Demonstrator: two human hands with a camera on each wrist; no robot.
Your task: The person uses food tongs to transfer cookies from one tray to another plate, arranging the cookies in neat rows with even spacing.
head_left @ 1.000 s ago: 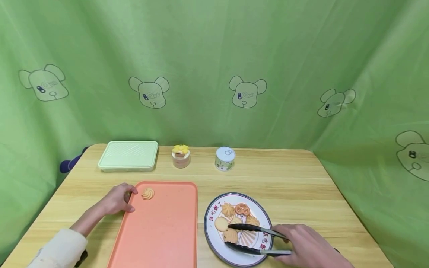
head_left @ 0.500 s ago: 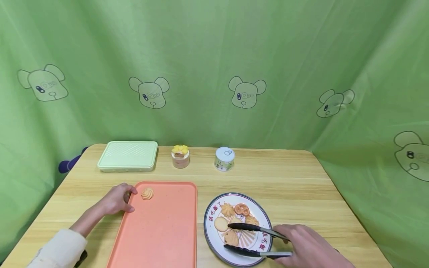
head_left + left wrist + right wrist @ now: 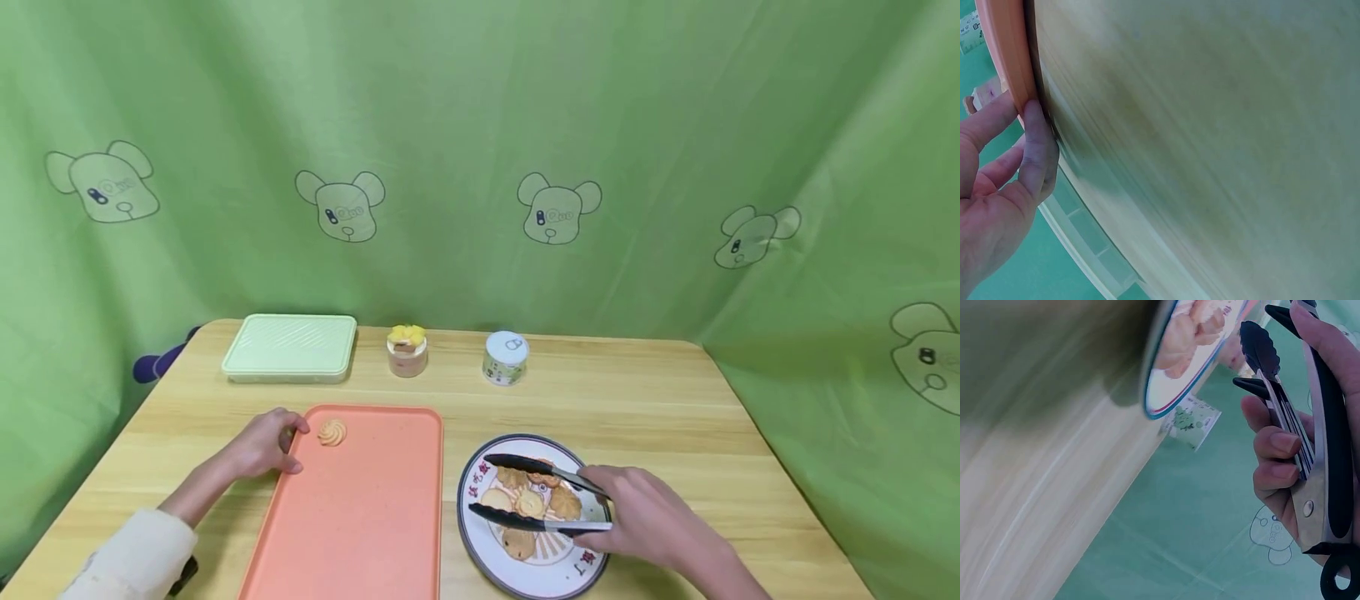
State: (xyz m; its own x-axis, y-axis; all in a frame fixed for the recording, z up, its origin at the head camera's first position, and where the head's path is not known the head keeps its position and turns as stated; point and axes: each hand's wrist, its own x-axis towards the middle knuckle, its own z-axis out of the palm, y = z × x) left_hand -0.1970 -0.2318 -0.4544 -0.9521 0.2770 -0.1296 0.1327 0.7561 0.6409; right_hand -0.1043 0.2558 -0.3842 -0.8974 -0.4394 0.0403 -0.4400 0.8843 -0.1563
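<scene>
My left hand (image 3: 258, 446) pinches the left rim of the pink tray (image 3: 360, 517); the left wrist view shows fingers on both sides of that rim. One swirl cookie (image 3: 332, 432) lies in the tray's far left corner. My right hand (image 3: 645, 512) grips black-and-silver tongs (image 3: 1335, 444), their arms spread over the plate (image 3: 551, 577). On this plate lie several cookies, among them a flower-shaped one (image 3: 566, 503) and an oval one (image 3: 518, 543). The tongs' upper arm partly hides a pretzel-shaped cookie. Nothing is visibly clamped between the tips.
A lidded pale green box (image 3: 291, 346) stands at the back left of the wooden table (image 3: 637, 400). Right of it are a small dessert cup (image 3: 407, 354) with a yellow top and a white-lidded can (image 3: 506, 358). A green curtain (image 3: 450, 125) hangs behind.
My right hand has moved away from me and slightly left, taking the tongs' tips farther up the plate. The oval cookie has shifted slightly. My left hand stays at the tray.
</scene>
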